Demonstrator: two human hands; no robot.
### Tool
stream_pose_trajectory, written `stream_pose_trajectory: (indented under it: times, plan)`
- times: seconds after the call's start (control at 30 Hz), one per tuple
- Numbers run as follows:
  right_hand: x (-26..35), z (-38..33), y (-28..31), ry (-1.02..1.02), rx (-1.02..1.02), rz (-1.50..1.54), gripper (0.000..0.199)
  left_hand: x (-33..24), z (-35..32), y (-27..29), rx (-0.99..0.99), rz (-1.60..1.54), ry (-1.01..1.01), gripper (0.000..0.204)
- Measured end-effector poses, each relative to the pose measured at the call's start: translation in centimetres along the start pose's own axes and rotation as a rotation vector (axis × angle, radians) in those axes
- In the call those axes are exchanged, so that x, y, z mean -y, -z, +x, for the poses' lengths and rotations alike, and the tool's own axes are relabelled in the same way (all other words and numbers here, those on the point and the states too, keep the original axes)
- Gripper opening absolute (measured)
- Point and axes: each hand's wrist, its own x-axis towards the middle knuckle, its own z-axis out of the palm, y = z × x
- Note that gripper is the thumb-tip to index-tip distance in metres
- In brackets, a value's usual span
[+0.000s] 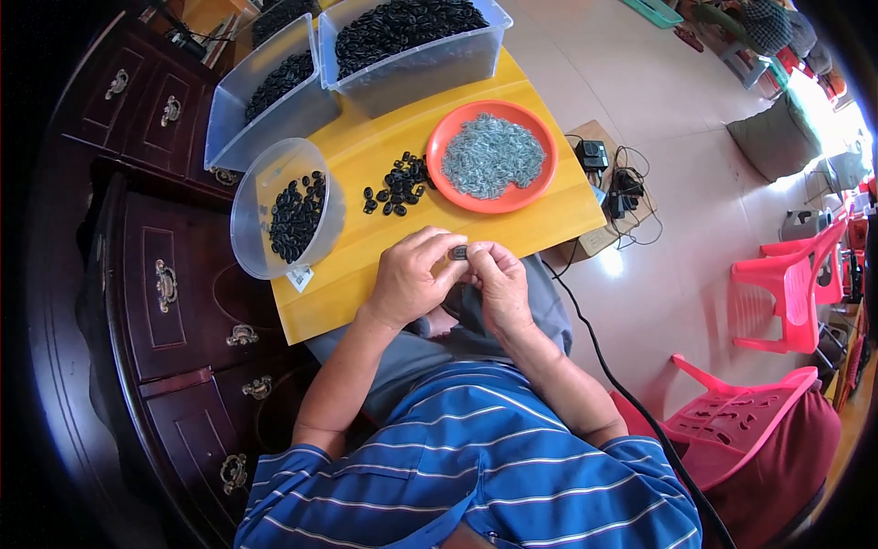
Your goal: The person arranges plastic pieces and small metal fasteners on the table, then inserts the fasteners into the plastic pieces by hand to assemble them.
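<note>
Pinching one small black piece point(459, 252) between them, the left hand point(412, 274) and right hand point(501, 282) are meeting by the tabletop's point(567, 203) near edge, each grip closed on its side, seemingly to steady the piece. Loose black pieces point(400, 186) are lying just beyond, probably for easy reach, between a round clear tub point(333, 218) and an orange-red plate point(491, 206) of clear bits point(492, 157), while bare surface before the hands is leaving moving room.

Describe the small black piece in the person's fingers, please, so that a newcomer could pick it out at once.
Find the yellow table, then its near edge, where the person's left hand and right hand meet. The small black piece is pinched between them. Unlike the loose black pieces lying on the table, it alone is held.
</note>
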Motion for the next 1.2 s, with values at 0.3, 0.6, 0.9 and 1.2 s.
stream_pose_trajectory:
  times: [0.3, 0.6, 0.9, 1.2]
  plan:
    - [0.0, -0.2, 0.0, -0.013, 0.007, -0.064, 0.014, 0.5, -0.1, 0.6, 0.028, 0.13, -0.088, 0.019]
    - [1.1, 0.0, -0.6, 0.029, 0.19, -0.27, 0.018, 1.1, 1.7, 6.8, 0.305, 0.142, 0.088, 0.012]
    - [1.8, 2.1, -1.5, 0.15, 0.298, -0.438, 0.015, 8.0, 10.8, 22.9, -0.45, 0.583, 0.16, 0.052]
    - [2.1, 3.9, -1.0, -0.121, 0.154, -0.103, 0.036, 4.3, 2.1, 8.3, 0.095, 0.193, 0.237, 0.042]
